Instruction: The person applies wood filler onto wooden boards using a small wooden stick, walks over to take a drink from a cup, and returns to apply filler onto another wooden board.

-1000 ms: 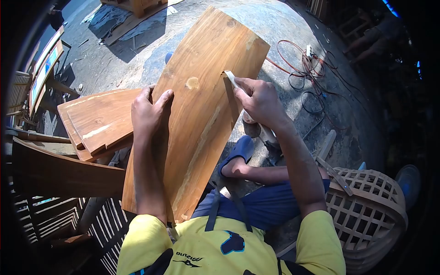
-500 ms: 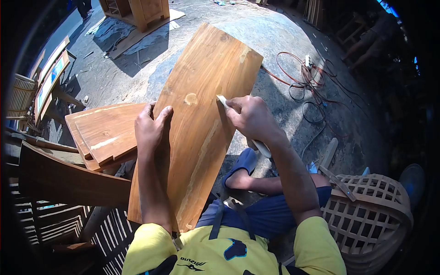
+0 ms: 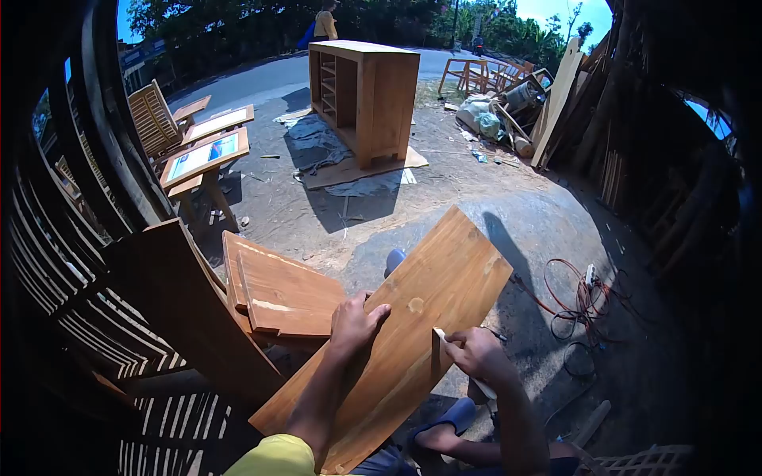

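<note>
Cabinet point(image 3: 389, 111) of brown wood, standing upright on flat pieces and crumpled sheeting point(image 3: 317, 147), well apart from the person; its open front is divided, with shelf-like tiers at the far side and a taller, shadowed bay nearer (what either holds is too dark to tell). A dark slab point(image 3: 182, 309) slants through the shade at left. The board point(image 3: 444, 270), a long brown plank, lies at an angle between the person's two hands, its near end beside the yellow sleeve point(image 3: 278, 456) and its far end pointing out over the sunlit ground. Stacked panels point(image 3: 294, 293), marked with pale streaks, lie just beyond the board's left edge. In the distance, a whitish sack point(image 3: 479, 115) slumps among wood scraps, its contents hidden. Left hand point(image 3: 355, 324): curled on the board's left edge, thumb flat on the upper face, fingers mostly out of sight. Right hand point(image 3: 480, 353): closed, thumb and fingers pinching a pale flat tool point(image 3: 440, 337), whose tip appears to meet the board near its right edge (a narrow shadow falls beside it). Between the hands, a round pale patch point(image 3: 416, 305) marks the wood.
</note>
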`<state>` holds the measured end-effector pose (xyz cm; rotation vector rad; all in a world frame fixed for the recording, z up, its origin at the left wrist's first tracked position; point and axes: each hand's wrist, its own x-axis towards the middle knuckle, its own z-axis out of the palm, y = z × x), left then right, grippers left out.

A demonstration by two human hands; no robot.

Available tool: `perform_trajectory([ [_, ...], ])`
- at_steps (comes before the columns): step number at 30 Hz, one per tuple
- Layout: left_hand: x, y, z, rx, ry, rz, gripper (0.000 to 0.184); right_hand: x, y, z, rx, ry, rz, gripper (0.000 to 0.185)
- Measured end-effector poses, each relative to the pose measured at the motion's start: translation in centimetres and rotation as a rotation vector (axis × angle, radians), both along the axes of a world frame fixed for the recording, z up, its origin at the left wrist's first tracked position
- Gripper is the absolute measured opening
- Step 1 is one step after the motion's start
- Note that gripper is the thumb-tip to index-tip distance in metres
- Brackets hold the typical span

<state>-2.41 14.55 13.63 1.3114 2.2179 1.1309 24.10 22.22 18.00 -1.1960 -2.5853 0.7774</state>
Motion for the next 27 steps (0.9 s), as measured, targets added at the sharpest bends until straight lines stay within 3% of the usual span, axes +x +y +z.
perform_trajectory([
  [1, -0.2, -0.2, 0.0, 0.010, -0.019, 0.010, 0.048, 0.5, -0.5, 0.0, -0.004, 0.003, -0.009, 0.036],
  [3, -1.6, 0.4, -0.3, 0.034, -0.061, 0.001, 0.047, 1.7, -1.8, 0.9, -0.274, 0.258, -0.104, 0.038],
  [5, -4.0, 1.7, -1.1, 0.221, -0.301, -0.042, 0.042, 2.8, -2.4, 0.1, -0.375, 0.420, -0.211, 0.042],
  [7, -4.8, 2.1, 2.7, 0.278, -0.519, -0.082, 0.032, 4.9, -1.8, -2.0, -0.404, 0.856, -0.359, 0.045],
  [9, -4.8, 2.4, 6.5, 0.399, -0.781, -0.079, 0.030, 5.9, -1.9, -2.3, -0.378, 0.912, -0.412, 0.042],
  [11, -5.7, 2.2, 10.5, 0.315, -0.731, -0.082, 0.033, 6.8, -2.4, -1.8, -0.383, 0.992, -0.584, 0.041],
  [15, -5.1, 0.4, 13.8, 0.460, -0.857, -0.284, 0.039, 6.3, -3.4, 1.3, -0.102, 0.980, -0.626, 0.035],
  [16, -3.0, -0.1, 14.5, 0.532, -0.878, -0.210, 0.029, 6.3, -3.6, 1.9, -0.050, 0.886, -0.597, 0.035],
  [18, -4.4, -1.1, 10.2, 0.431, -0.846, -0.261, 0.031, 5.5, -3.9, 3.4, 0.065, 0.726, -0.514, 0.031],
  [21, -2.0, -3.9, 7.1, 0.445, -0.814, -0.136, 0.035, 2.9, -3.3, 3.7, 0.318, 0.736, -0.230, 0.031],
  [23, -0.2, -5.8, 5.8, 0.495, -0.805, -0.040, 0.023, 1.0, -3.1, 4.3, 0.316, 0.655, -0.187, 0.031],
  [27, 1.8, -9.5, 3.4, 0.526, -0.858, 0.012, 0.029, -3.5, -2.6, 7.5, 0.302, 0.494, -0.074, 0.032],
])
